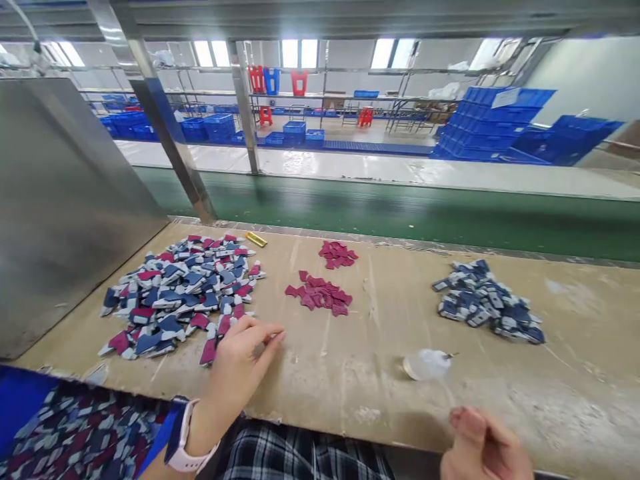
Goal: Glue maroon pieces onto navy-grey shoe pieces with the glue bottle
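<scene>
- The left hand [243, 360], with a white smartwatch [181, 443] on its wrist, rests on the worktop [373, 373] with its fingers drawn together and tips bunched. It may be pinching something small, but the fingers hide that, so I cannot tell.
- The right hand [483, 447] sits low at the worktop's near edge, its fingers curled in and its thumb raised, with nothing visible in it.
- The mixed pile of cut blue, white and maroon pieces [180, 297] touches the left hand's outer side and lies ahead of it and to its left. The pile's long axis runs diagonally, from near left to far right. The left hand is much nearer to it than the right hand, which is well apart.
- A loose maroon heap [319, 295] lies ahead of the left hand and to its right, with a smaller maroon heap [337, 254] beyond it.
- A translucent rounded plastic object [427, 365] lies just ahead of the right hand, and a blue-and-white heap [487, 300] lies further on.
- A flat gold strip [256, 239] lies by the far edge of the worktop.
- More pieces fill a blue container [85, 433] at lower left, beside the person's plaid clothing [295, 457].
- Stacked blue crates [480, 123] stand beyond a green belt [400, 208].
</scene>
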Tool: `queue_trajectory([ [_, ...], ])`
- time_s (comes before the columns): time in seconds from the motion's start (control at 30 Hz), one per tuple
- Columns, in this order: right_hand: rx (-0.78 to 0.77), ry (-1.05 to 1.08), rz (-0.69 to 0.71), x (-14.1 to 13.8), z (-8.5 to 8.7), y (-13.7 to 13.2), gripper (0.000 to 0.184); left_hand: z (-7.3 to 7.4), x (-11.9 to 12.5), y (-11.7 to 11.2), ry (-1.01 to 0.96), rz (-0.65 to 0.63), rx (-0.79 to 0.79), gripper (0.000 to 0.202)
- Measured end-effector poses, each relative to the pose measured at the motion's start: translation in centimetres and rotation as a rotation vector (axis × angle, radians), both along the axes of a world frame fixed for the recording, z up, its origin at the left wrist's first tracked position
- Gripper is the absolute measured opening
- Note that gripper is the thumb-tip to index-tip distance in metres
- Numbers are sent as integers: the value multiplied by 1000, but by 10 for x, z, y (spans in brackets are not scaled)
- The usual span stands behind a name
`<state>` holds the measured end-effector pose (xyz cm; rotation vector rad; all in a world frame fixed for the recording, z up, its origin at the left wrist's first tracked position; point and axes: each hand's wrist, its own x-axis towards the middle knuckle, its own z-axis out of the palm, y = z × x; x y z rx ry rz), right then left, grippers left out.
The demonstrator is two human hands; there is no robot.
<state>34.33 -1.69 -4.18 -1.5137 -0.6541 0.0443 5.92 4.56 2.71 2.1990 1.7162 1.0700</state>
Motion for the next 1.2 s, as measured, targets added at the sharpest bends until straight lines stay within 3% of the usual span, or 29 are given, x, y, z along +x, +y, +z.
queue_trajectory([
  [0.07, -20, 0, 100, 18, -2, 13, 21, 8, 24, 20, 28, -151, -66, 17],
  [0.13, -103, 17, 335, 28, -1, 28, 45, 17, 51, 42, 75, -311, -111, 19],
  [0.2, -140, 32, 499, 29, 0, 43, 72, 24, 84, 66, 138, -474, -130, 21],
  [0.27, -175, 69, 601, 25, 3, 56, 86, 29, 123, 90, 191, -601, -120, 21],
  [0.3, -187, 92, 625, 23, 4, 62, 86, 28, 144, 103, 203, -644, -105, 21],
  [0.37, -240, 114, 683, 21, 8, 67, 68, 24, 185, 127, 227, -717, -79, 30],
  [0.47, -265, 90, 715, 29, 12, 63, 42, 8, 241, 160, 243, -764, -58, 71],
  [0.53, -247, 92, 714, 40, 13, 54, 40, -3, 272, 180, 247, -763, -54, 85],
  [0.63, -221, 129, 679, 56, 10, 41, 41, -12, 307, 204, 247, -754, -40, 85],
  [0.83, -146, 150, 554, 61, -10, 46, 40, 1, 368, 227, 343, -840, 16, 38],
  [0.97, -147, 3, 525, 57, -16, 55, 41, 9, 398, 227, 510, -992, -45, 31],
  [1.07, -142, -59, 479, 56, -12, 54, 36, 9, 398, 222, 579, -1035, -86, 31],
  [1.2, -166, -87, 431, 52, -3, 49, 29, 12, 372, 218, 577, -1026, -108, 32],
])
